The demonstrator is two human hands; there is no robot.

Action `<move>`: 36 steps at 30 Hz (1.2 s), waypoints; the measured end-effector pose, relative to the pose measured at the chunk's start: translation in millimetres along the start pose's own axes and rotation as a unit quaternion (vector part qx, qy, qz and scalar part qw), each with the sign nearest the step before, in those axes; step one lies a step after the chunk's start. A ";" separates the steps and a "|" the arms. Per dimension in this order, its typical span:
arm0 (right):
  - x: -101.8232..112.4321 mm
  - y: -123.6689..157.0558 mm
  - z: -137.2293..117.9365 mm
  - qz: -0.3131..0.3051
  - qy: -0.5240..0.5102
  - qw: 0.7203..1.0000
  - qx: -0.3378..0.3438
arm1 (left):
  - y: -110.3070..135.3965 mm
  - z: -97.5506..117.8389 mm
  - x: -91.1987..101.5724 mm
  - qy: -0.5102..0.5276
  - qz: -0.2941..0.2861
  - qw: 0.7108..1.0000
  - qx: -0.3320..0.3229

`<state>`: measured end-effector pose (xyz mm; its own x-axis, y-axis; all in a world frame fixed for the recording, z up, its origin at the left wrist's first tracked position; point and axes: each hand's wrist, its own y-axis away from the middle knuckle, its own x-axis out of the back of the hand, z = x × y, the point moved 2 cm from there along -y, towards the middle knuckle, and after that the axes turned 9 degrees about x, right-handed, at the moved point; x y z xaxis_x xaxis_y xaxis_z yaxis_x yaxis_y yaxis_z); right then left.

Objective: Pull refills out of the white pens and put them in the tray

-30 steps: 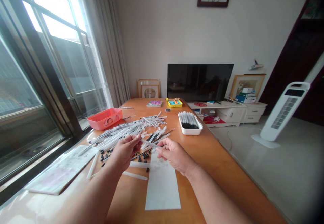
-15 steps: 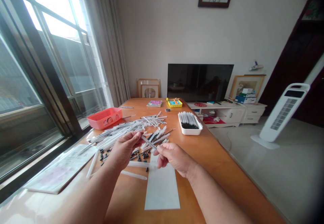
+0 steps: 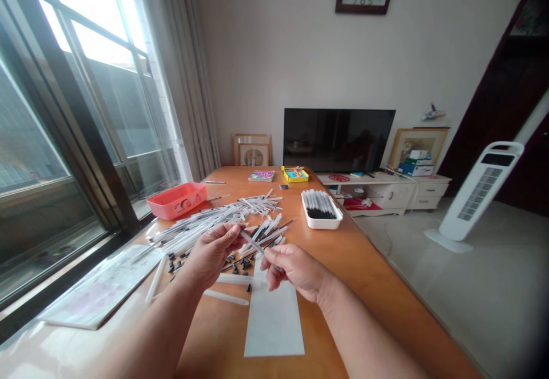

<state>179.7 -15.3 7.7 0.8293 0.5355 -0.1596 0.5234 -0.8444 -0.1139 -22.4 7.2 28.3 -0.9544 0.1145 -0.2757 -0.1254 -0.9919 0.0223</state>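
Observation:
My left hand (image 3: 210,253) and my right hand (image 3: 294,267) hold one thin clear pen tube (image 3: 253,243) between them above the wooden table (image 3: 364,270). The left fingers pinch its upper end, and the right fingers close round its lower end. Behind the hands lies a heap of clear pen tubes and refills (image 3: 218,219). Small black caps (image 3: 240,263) are scattered on the table under the hands. A white sheet of paper (image 3: 274,316) lies below my right hand.
A white tray (image 3: 321,222) of assembled pens stands at the right. A red tray (image 3: 176,200) sits near the window. A printed sheet (image 3: 103,287) lies at the left. A yellow box (image 3: 295,174) and booklet (image 3: 261,175) rest at the far end. A tower fan (image 3: 476,193) stands on the floor.
The pen tube has tilted steeper, its lower end dropping into my right hand. My right hand has moved slightly down and its fingers have closed more.

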 end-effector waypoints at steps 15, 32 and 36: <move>2.7 0.4 2.3 -0.028 -0.104 0.994 -0.012 | 3.6 5.5 -4.8 -0.009 -0.016 1.000 -0.005; -0.9 -4.2 4.7 0.075 0.095 0.992 0.023 | 3.3 -0.2 -7.0 -0.084 0.009 0.996 0.005; -2.6 -2.0 2.0 0.031 0.062 0.997 0.025 | 4.0 0.5 -7.3 -0.080 -0.020 0.997 -0.008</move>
<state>176.1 -15.0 6.4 0.8788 0.4750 -0.0464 0.4631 -0.8722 -0.1574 -16.1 2.4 30.9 -0.9799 0.1605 -0.1188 -0.1615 -0.9869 -0.0015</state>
